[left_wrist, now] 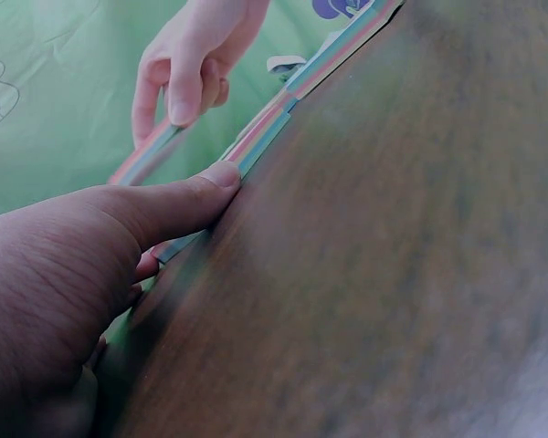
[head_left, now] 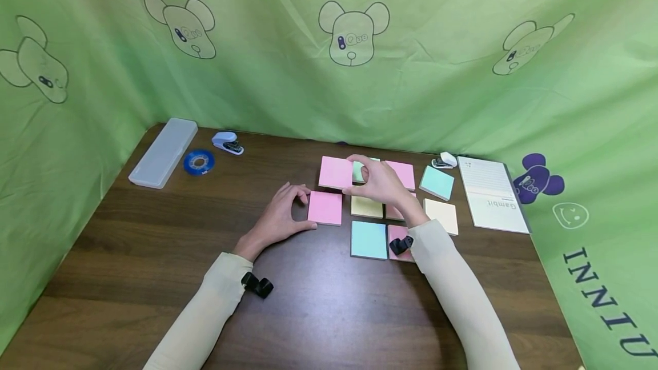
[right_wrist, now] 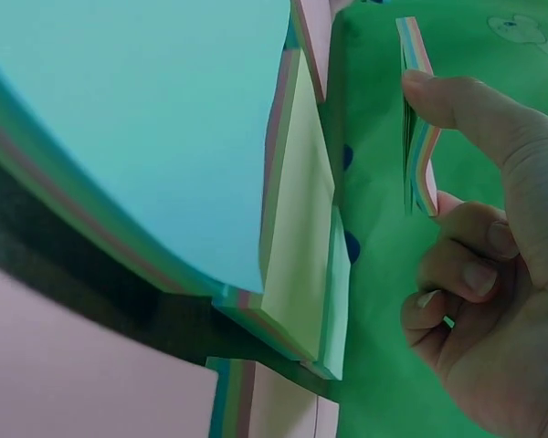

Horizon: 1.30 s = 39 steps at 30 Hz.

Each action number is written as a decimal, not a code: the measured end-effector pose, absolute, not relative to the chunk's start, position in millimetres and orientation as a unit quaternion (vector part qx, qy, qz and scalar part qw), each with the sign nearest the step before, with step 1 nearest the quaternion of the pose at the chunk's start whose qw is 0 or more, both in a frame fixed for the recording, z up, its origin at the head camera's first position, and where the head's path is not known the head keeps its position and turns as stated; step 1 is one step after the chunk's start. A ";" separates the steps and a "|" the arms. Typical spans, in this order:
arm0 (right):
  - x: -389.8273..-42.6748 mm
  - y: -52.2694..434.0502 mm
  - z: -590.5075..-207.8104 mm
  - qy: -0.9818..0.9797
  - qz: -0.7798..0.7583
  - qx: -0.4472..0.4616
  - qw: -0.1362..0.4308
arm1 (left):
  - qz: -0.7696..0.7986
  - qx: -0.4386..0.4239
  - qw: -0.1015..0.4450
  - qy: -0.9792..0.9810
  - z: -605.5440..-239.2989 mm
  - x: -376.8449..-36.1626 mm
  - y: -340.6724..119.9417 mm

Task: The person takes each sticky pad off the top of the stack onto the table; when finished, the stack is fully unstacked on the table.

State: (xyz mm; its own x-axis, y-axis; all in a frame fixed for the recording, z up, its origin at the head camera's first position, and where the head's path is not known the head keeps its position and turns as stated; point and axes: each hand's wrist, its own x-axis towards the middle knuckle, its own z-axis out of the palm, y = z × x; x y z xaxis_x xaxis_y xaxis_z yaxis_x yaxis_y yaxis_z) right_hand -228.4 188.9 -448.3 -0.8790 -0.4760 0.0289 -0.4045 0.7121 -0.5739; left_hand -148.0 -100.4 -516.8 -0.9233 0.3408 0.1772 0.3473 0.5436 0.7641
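Observation:
A pink sticky note pad [head_left: 325,208] lies on the table, and my left hand [head_left: 280,213] grips its left side, thumb at the near edge and fingers at the far edge. Just behind it, my right hand [head_left: 380,181] pinches another pink sticky note pad [head_left: 336,172] between thumb and fingers. The right wrist view shows this pad raised, with striped layers along its edge [right_wrist: 424,137]. To the right lie several more pads, among them a yellow pad [head_left: 366,206], a teal pad [head_left: 368,240] and a pink pad [head_left: 403,172]. My right hand and wrist partly hide some.
A teal pad [head_left: 437,182] and a cream pad [head_left: 440,216] lie farther right, near a white stapler [head_left: 445,160] and a notebook [head_left: 490,194]. At the back left are a translucent case [head_left: 164,153], blue tape [head_left: 199,162] and another stapler [head_left: 228,143]. Green curtain [head_left: 277,90] surrounds the table.

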 end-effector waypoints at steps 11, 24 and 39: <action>-244.0 186.4 -462.6 0.933 -0.266 -0.234 0.068 | -0.433 -0.201 0.006 -0.879 -515.9 -148.1 -100.0; -259.6 192.2 -483.1 0.927 -0.268 -0.246 0.088 | -0.433 -0.193 -0.001 -0.881 -516.6 -148.2 -100.2; -249.1 180.6 -465.6 0.946 -0.214 -0.209 0.123 | -0.430 -0.195 0.001 -0.881 -515.7 -146.8 -100.3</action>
State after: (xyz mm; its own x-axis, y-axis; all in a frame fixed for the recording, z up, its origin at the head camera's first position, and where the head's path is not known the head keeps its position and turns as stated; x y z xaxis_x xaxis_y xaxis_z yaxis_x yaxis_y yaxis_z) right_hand -249.1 180.6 -465.6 -0.8825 -0.4478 -0.1434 -0.3426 0.8212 -0.4563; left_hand -146.8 -100.3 -515.7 -0.9237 0.3437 0.1694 0.3449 0.5531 0.7584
